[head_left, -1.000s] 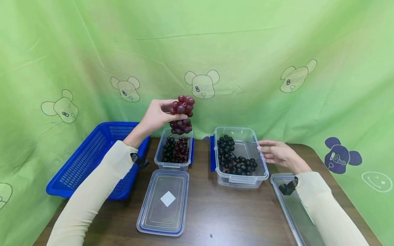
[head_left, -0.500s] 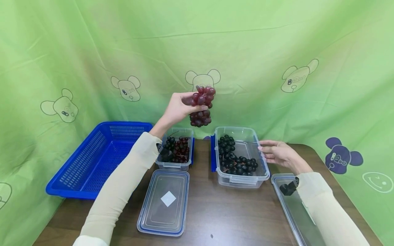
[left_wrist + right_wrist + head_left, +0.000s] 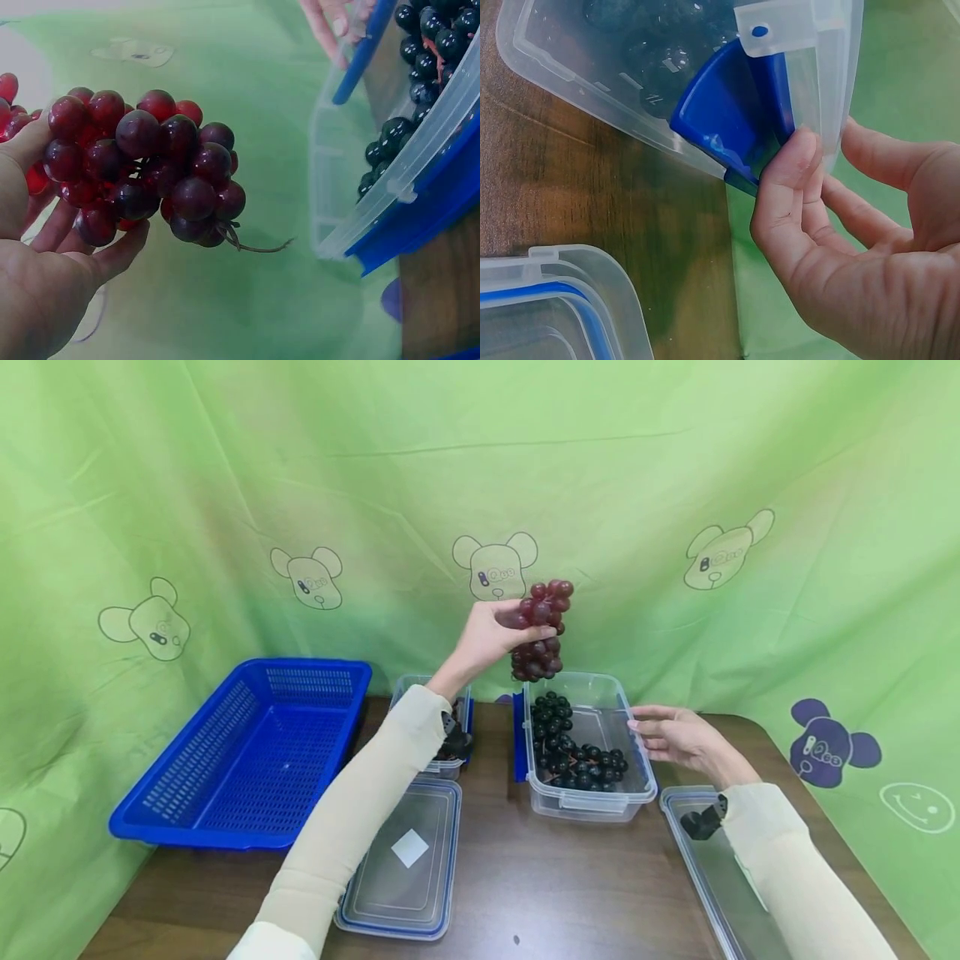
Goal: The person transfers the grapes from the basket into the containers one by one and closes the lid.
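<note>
My left hand [image 3: 487,635] grips a bunch of dark red grapes [image 3: 538,656], held up above the left rim of the larger clear container [image 3: 592,806]. In the left wrist view, thumb and fingers are around the grapes [image 3: 139,154], and a thin stem sticks out at the bunch's end. Black grapes [image 3: 577,764] lie inside the larger container along its left and near sides. My right hand [image 3: 678,739] holds that container's right side. In the right wrist view, its bent fingers and thumb are at the wall beside a blue latch [image 3: 735,112].
A blue basket [image 3: 307,777] stands at the left. The smaller clear container [image 3: 442,768] is partly hidden behind the left sleeve. One lid [image 3: 405,893] with a white label lies in front of it; another lid [image 3: 690,835] lies beneath the right forearm. A green curtain [image 3: 637,527] hangs behind.
My left hand has carried the red grapes rightward from above the smaller container to above the larger one, rising and then lowering slightly. The right hand has stayed at the larger container's side.
</note>
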`<action>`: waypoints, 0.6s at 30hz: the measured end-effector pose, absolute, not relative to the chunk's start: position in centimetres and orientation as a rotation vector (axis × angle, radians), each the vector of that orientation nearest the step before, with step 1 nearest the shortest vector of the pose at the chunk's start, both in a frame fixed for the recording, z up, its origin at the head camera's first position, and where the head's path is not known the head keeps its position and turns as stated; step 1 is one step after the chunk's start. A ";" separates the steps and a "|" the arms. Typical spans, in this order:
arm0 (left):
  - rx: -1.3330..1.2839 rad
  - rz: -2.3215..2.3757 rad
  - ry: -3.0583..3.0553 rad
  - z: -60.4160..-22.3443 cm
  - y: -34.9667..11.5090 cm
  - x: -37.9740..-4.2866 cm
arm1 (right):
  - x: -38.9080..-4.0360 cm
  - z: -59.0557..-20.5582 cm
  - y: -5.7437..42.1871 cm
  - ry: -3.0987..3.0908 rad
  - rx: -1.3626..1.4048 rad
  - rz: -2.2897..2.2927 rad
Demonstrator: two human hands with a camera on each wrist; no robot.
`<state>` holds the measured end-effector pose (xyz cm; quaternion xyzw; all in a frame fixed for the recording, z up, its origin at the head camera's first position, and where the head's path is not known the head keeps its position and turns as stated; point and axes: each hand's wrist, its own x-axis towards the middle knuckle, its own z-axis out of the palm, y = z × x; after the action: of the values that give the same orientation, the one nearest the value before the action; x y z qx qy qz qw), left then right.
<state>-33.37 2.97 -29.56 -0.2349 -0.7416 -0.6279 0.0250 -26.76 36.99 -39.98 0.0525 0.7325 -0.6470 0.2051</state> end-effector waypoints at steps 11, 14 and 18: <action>-0.679 -1.826 -2.417 -32.0 7.9 -33.3 | -26.7 -39.8 37.3 2.042 0.147 -1.817; -0.687 -1.812 -2.420 -33.0 8.9 -33.3 | -26.6 -39.8 37.2 2.055 0.143 -1.805; -0.724 -1.762 -2.426 -34.2 10.0 -33.3 | -26.6 -40.0 37.0 2.075 0.150 -1.780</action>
<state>-33.34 9.99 -34.18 -0.2346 -0.7862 -0.5710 0.0285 -26.56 36.98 -39.95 0.0536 0.7425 -0.6370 0.2002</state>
